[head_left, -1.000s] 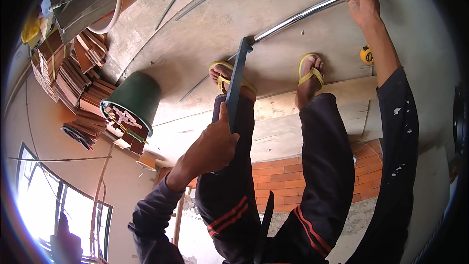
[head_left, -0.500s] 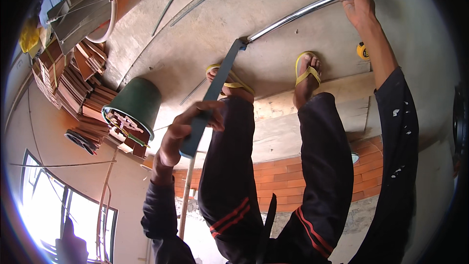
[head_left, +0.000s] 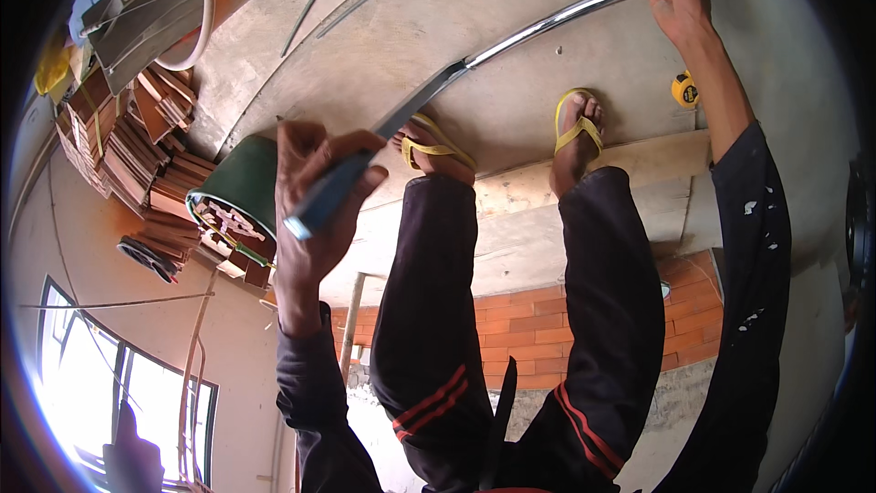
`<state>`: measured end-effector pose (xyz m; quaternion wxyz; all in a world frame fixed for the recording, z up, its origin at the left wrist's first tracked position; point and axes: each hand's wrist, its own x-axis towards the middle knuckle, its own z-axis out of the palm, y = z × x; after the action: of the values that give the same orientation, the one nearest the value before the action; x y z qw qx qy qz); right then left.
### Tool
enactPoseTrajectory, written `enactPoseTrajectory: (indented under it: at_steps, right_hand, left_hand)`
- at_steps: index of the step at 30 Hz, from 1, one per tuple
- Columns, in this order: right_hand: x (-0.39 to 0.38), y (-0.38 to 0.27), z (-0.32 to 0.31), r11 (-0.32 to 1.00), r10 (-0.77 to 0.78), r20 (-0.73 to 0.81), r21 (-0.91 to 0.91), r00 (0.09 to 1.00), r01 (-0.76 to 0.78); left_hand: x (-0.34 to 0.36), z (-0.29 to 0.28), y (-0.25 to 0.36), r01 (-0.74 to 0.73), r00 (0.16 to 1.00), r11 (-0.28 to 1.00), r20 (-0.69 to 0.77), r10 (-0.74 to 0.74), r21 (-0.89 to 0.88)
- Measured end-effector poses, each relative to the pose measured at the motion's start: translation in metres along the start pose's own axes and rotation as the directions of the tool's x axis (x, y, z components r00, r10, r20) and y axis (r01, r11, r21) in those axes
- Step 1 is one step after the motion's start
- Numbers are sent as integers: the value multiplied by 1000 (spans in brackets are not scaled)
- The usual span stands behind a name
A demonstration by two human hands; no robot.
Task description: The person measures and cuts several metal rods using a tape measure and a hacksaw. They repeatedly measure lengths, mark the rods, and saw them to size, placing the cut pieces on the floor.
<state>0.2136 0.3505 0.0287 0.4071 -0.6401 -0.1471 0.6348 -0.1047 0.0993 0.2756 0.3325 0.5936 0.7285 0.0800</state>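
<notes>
The left hand (head_left: 306,169) has swung the blue-grey bar (head_left: 415,107) further left

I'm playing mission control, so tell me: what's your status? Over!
Left grip holds bar; right grip on tube, right end. Bar's tip at tube's left end. Left foot looks close to bar; tape measure off to the side.

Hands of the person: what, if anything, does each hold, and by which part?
The left hand grips the blue-grey bar near its free lower-left end; the right hand holds the shiny metal tube at its upper-right end.
</notes>
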Motion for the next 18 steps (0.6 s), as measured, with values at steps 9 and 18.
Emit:
enactPoseTrajectory:
  at_steps: [9,18]
  right_hand:
    - [5,-5,-23,992,123,106,4,987,-125]
    - [11,-8,-27,995,96,155,-27,983,-93]
  left_hand:
    - [-9,39,-20,-32,944,703,-252,-212,-711]
    - [-3,36,-16,-144,977,618,-211,-36,-773]
